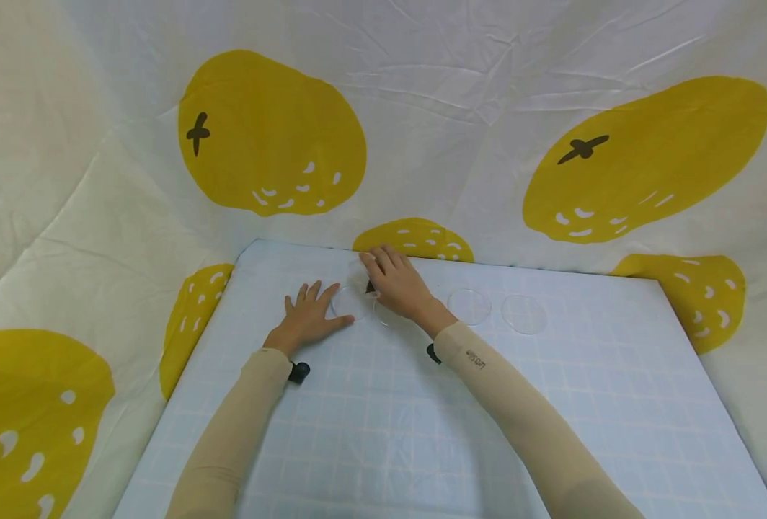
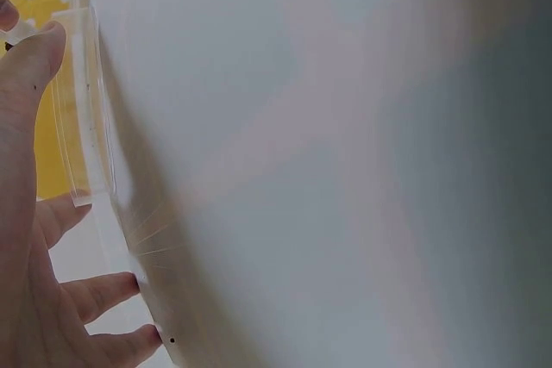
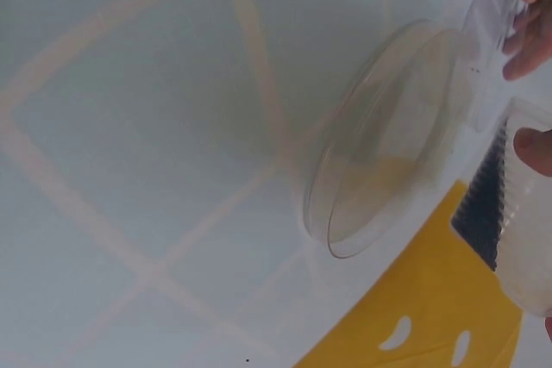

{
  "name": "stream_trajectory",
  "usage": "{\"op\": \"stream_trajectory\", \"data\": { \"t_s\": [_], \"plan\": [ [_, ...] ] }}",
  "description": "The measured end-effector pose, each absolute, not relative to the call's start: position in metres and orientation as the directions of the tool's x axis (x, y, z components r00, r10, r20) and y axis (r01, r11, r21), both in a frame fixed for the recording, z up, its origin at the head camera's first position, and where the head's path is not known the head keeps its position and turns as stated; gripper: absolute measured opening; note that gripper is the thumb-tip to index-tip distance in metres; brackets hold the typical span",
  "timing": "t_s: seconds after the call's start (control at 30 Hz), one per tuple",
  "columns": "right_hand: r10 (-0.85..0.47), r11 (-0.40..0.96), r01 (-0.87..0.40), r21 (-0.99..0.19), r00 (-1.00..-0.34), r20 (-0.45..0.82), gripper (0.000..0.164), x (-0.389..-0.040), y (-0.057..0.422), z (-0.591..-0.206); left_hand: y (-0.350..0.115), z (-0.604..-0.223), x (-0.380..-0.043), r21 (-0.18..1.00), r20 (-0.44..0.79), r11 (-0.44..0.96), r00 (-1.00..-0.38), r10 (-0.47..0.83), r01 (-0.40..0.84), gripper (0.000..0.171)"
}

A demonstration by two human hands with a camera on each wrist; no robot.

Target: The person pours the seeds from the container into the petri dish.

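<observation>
My left hand (image 1: 308, 317) spans a clear round petri dish (image 1: 349, 304), thumb on one side and a finger on the other. Its other fingertips rest on the table in the left wrist view. Over the dishes, my right hand (image 1: 398, 285) grips a small translucent container (image 3: 528, 213) with a dark, ridged-edged part (image 3: 483, 204); I cannot tell what that part is. The container is tilted near the left hand's dish. Another petri dish (image 3: 379, 144) lies partly beneath the right hand in the head view.
Two more clear dishes, one nearer (image 1: 469, 308) and one farther right (image 1: 523, 315), lie in the row on the light blue checked table (image 1: 383, 432). A white cloth with yellow fruit prints (image 1: 435, 144) hangs behind the table's back edge and at both sides.
</observation>
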State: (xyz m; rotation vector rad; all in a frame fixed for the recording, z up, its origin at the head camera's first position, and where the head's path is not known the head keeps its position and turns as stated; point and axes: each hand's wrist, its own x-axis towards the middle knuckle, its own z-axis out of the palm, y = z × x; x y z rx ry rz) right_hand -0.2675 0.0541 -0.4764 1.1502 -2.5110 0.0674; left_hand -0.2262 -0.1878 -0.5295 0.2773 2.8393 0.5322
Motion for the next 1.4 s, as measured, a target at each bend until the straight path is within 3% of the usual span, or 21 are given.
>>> {"op": "stream_trajectory", "data": {
  "t_s": [0.27, 1.03, 1.4],
  "plan": [
    [-0.728, 0.658, -0.737, 0.157, -0.568, 0.382, 0.083, -0.2661, 0.0538, -0.4792, -0.1883, -0.5291, -0.2258, 0.381, -0.189, 0.913, -0.954, 0.234, 0.148, 0.101],
    [-0.728, 0.666, -0.722, 0.189, -0.572, 0.379, 0.089, -0.2638, 0.0491, -0.4787, -0.1879, -0.5303, -0.2259, 0.383, -0.18, 0.912, -0.956, 0.231, 0.148, 0.1],
    [-0.727, 0.658, -0.729, 0.191, -0.549, 0.411, 0.059, -0.263, 0.0478, -0.4764, -0.1878, -0.5301, -0.2252, 0.385, -0.186, 0.912, -0.957, 0.224, 0.139, 0.1]
  ]
}}
